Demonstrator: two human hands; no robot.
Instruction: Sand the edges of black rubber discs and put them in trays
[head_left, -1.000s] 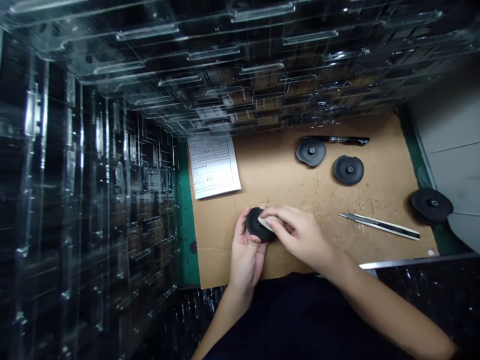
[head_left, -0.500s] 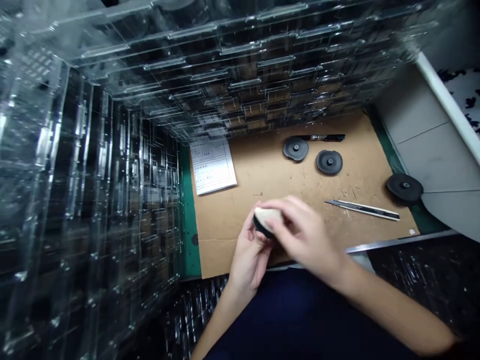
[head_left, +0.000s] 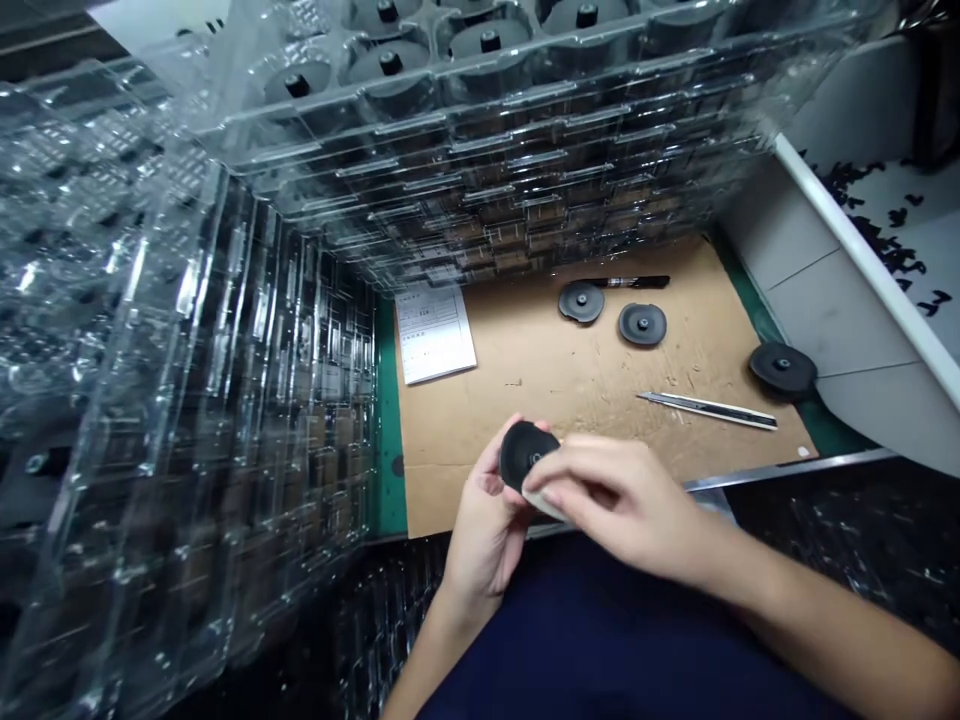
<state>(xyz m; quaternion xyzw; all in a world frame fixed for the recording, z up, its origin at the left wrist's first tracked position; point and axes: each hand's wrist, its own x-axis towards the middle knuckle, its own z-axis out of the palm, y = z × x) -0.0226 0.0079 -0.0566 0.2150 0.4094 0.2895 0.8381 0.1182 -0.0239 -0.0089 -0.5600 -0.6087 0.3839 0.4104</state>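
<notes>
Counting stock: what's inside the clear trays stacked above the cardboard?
Black discs with central hubs sit in the top clear tray; the lower trays' contents are lost in glare.

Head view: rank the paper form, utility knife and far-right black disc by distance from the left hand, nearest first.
1. Paper form, ahead of the left hand.
2. Utility knife, on the cardboard, rightward.
3. Far-right black disc, at the cardboard's edge.

- Black disc [head_left: 525, 455] turned in left hand [head_left: 487, 535]: dark face, centre hole now showing.
- Pale pad [head_left: 544, 505] now at disc's lower edge, under right hand [head_left: 622, 495].
- Top of view: clear tray [head_left: 465, 125] holding dark discs [head_left: 390, 90] now visible.
</notes>
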